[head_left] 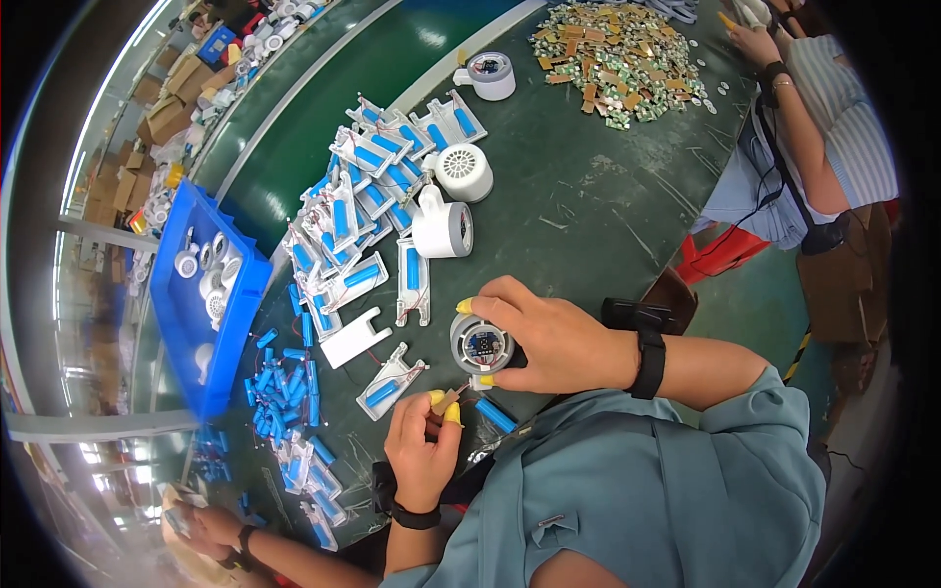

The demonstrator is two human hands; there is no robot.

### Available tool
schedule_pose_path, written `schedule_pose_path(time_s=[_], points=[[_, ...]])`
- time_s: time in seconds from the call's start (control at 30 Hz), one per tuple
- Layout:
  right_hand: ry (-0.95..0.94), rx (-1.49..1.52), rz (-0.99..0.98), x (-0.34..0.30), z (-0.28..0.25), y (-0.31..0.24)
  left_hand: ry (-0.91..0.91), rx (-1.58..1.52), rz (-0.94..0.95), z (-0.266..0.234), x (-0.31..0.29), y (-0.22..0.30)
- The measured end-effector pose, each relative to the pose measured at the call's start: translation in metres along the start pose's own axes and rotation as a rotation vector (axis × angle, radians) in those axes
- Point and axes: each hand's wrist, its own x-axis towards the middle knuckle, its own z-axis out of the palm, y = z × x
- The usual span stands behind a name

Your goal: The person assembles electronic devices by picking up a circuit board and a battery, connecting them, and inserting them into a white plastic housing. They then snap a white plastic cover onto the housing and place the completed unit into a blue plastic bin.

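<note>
My right hand [554,338] grips a round white-and-grey fan housing [461,343] by its sides. A small dark circuit board [483,345] shows inside its open face. Just below and left, my left hand [421,456] pinches a small flat brown piece [446,402] between thumb and finger. Yellow covers sit on several fingertips of both hands. A blue cylindrical battery [495,415] lies beside the housing, near my body; whether a wire joins them I cannot tell. Left of my hands rests a white handle shell [390,380] with a blue battery in it.
Handle shells with batteries [358,186] are heaped ahead, beside white fan heads [461,171]. Loose blue batteries [284,392] lie at left, near a blue bin [255,279] of white parts. Small boards [618,59] are piled far off. Other people's hands [755,44] work at far right and lower left.
</note>
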Motion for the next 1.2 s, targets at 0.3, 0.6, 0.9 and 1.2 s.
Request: schedule_pose_path(time_s=[0.3,0.6,0.9,1.2], points=[[0.002,-0.002,0.004,0.002,-0.001,0.004,-0.024,-0.026,-0.017,-0.001,0.006,0.003],[0.018,-0.005,0.028,0.008,-0.001,-0.008,-0.020,0.014,0.039,0.000,0.000,-0.012],[-0.024,-0.030,0.036,0.020,0.001,-0.018,0.056,0.120,0.122,-0.006,-0.001,-0.008],[-0.076,-0.024,0.055,0.015,-0.001,-0.005,-0.004,0.042,0.013,-0.004,0.000,-0.006]])
